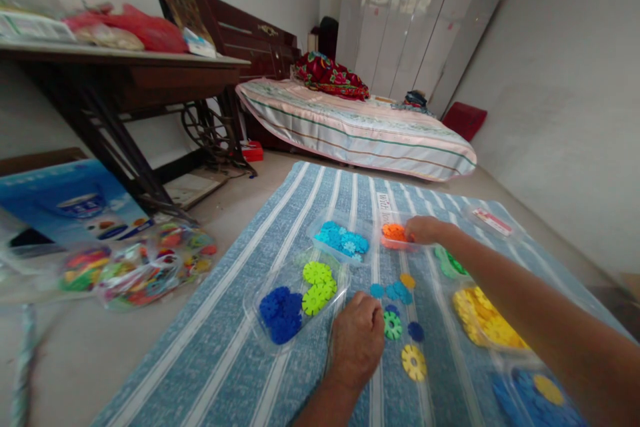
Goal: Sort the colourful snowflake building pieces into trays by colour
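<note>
My left hand [357, 340] rests on the striped cloth with its fingers curled in; whatever may be inside is hidden. Just right of it lie a green notched disc [393, 325], a yellow notched disc [414, 363] and a dark blue disc [415, 331]. Light blue discs [399, 292] and an orange-yellow disc [407, 280] lie a little farther off. My right hand [424, 230] reaches into a clear tub of orange notched discs [395, 235], its fingers bent down among them and its fingertips hidden. Left of my left hand, a clear tray holds dark blue discs [281, 313] and lime discs [319, 285].
Light blue discs [342, 239] fill a tub at the back. Under my right arm are green pieces [450, 263], yellow pieces [485, 317] and blue pieces [530, 400] in tubs. A clear lidded box [493, 221] lies far right. Bagged toys [143, 273] sit left; a bed [360, 133] stands beyond.
</note>
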A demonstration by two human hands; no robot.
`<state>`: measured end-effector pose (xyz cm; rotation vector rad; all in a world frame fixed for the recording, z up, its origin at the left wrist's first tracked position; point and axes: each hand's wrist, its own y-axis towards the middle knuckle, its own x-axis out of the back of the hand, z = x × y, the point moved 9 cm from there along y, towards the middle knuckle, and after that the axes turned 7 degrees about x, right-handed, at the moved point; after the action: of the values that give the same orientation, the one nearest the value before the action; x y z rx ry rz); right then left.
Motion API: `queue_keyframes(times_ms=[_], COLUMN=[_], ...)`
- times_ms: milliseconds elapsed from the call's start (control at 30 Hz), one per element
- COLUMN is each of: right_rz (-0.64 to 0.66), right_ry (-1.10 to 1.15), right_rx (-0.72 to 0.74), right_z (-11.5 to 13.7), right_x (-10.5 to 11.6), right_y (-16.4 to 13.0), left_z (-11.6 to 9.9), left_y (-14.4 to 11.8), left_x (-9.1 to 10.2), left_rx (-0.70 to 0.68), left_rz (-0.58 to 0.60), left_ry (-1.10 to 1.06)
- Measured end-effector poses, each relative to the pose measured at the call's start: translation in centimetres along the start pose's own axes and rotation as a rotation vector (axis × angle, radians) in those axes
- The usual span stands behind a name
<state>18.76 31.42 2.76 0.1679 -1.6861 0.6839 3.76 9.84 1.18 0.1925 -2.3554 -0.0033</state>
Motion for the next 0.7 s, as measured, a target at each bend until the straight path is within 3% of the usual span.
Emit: queue_keyframes(times_ms=[233, 700], right_rz=[0.091, 0.222], right_ry=[-0.061, -0.01], right_rx=[0.095, 0.01], right_z=[0.7, 0.0], right_x=[-1.0, -2.5], right_y=[0.3, 1.1], left_z=[0.0, 0.2], left_y=[0.0, 0.0], left_x=[0.0, -0.2], left_rx=[-0.007, -0.001], left_rz=[-0.004, 0.003], left_ry=[-0.003, -0.002])
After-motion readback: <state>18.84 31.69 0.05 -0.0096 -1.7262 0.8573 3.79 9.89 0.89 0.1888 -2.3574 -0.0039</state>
